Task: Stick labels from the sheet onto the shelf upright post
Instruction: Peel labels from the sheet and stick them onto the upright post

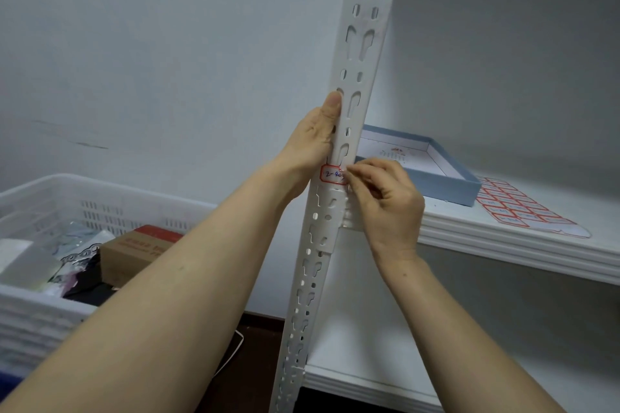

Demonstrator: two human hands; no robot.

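Post (364,54) between crate (50,198) and, seemingly, tray (449,189).

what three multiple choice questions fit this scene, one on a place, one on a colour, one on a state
1. Where does the label sheet lie?
A) in the white crate
B) on the shelf, right of the blue box
C) on the floor

2. What colour borders the label on the post?
A) red
B) green
C) black

3. What is the left hand doing?
A) hanging free
B) gripping the post above the label
C) holding the sheet

Answers:
1 B, the sheet lies flat on the shelf beside the box.
2 A, a red outline frames the handwriting.
3 B, its thumb presses the post's face just above the label.
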